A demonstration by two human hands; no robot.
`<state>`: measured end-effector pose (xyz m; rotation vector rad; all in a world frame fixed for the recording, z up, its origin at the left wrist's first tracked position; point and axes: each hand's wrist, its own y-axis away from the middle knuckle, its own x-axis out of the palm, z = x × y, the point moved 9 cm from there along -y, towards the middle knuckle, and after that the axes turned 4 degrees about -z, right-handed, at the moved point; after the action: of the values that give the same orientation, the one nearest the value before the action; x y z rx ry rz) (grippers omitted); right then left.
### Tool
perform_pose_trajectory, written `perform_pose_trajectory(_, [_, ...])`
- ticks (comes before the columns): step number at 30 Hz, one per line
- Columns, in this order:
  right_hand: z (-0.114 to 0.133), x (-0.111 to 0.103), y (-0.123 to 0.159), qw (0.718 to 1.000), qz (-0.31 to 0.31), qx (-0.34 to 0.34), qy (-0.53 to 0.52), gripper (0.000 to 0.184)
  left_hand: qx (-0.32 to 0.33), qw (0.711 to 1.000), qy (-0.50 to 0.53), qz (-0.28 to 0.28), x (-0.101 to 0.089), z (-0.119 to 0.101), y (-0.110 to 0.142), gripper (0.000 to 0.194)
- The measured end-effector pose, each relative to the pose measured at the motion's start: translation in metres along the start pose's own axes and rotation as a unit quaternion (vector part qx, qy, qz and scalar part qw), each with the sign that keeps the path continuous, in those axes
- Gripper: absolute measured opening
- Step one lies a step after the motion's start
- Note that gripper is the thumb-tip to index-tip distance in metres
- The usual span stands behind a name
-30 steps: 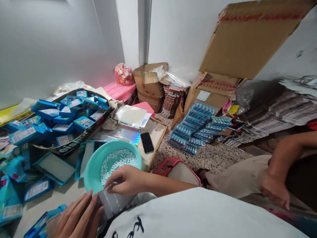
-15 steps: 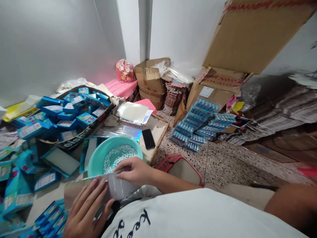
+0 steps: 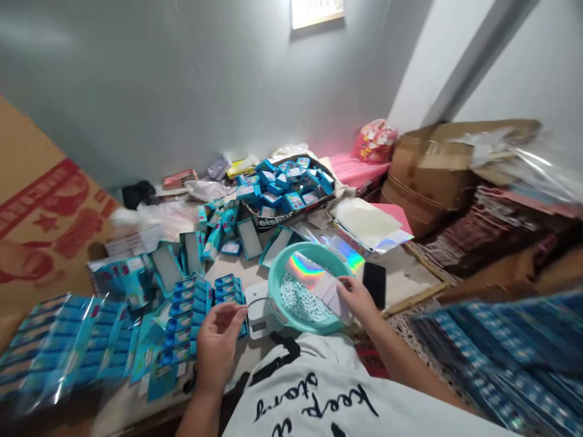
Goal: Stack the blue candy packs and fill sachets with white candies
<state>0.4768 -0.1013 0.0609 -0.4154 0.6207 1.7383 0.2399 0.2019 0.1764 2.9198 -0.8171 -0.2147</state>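
My right hand (image 3: pixel 358 298) grips the end of a shiny strip (image 3: pixel 312 273) with a rainbow sheen at one end and a whitish part at the other. The strip hangs slantwise over a teal plastic basin (image 3: pixel 332 262). Small white beads (image 3: pixel 303 302) cover the basin's bottom. To the left of the basin is my left hand (image 3: pixel 221 337), thumb and fingertips drawn together; anything between them is too small to make out. Beside that hand lie rows of small blue boxes (image 3: pixel 184 318). A flat white device (image 3: pixel 259 312) sits between the hand and the basin.
A black tray (image 3: pixel 273 222) heaped with blue boxes stands behind the basin. A dark phone (image 3: pixel 374 285) lies right of it. Plastic-wrapped blue packs are at far left (image 3: pixel 59 346) and right (image 3: pixel 514 358). Cardboard boxes flank the work area, including one at right (image 3: pixel 428 176).
The view has swung left. My left hand has come off the shiny strip and moved left toward the blue boxes. The strip, in my right hand, is now over the basin.
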Motion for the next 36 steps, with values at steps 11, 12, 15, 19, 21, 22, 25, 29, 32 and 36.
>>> perform_pose_trajectory(11, [0.177,0.109,0.068,0.911,0.228,-0.341,-0.043,0.045,-0.105,0.965,0.188,-0.151,-0.097,-0.017,0.038,0.080])
perform_pose_trajectory(12, [0.195,0.121,0.083,0.891,0.301,-0.324,-0.107,0.046,-0.107,0.963,0.195,-0.152,-0.097,-0.018,0.043,0.081])
perform_pose_trajectory(15, [0.231,0.155,0.124,0.814,0.475,-0.227,-0.243,0.057,-0.119,0.957,0.216,-0.151,-0.097,-0.014,0.055,0.080])
perform_pose_trajectory(19, [0.238,0.190,0.145,0.761,0.544,-0.119,-0.332,0.054,-0.140,0.951,0.234,-0.144,-0.093,0.006,0.067,0.075])
perform_pose_trajectory(21, [0.223,0.207,0.141,0.773,0.538,-0.096,-0.321,0.044,-0.159,0.949,0.231,-0.144,-0.087,0.027,0.068,0.072])
perform_pose_trajectory(22, [0.212,0.214,0.138,0.785,0.533,-0.093,-0.303,0.042,-0.168,0.949,0.218,-0.150,-0.086,0.040,0.067,0.070])
perform_pose_trajectory(25, [0.171,0.235,0.131,0.824,0.507,-0.082,-0.240,0.042,-0.194,0.949,0.158,-0.193,-0.084,0.088,0.061,0.065])
perform_pose_trajectory(29, [0.128,0.253,0.128,0.863,0.466,-0.065,-0.183,0.035,-0.218,0.939,0.130,-0.231,-0.082,0.150,0.047,0.057])
perform_pose_trajectory(32, [0.124,0.252,0.122,0.879,0.443,-0.081,-0.159,0.030,-0.231,0.934,0.112,-0.248,-0.087,0.183,0.041,0.052])
perform_pose_trajectory(36, [0.134,0.231,0.102,0.888,0.421,-0.120,-0.141,0.031,-0.278,0.917,0.085,-0.272,-0.101,0.218,0.044,0.039])
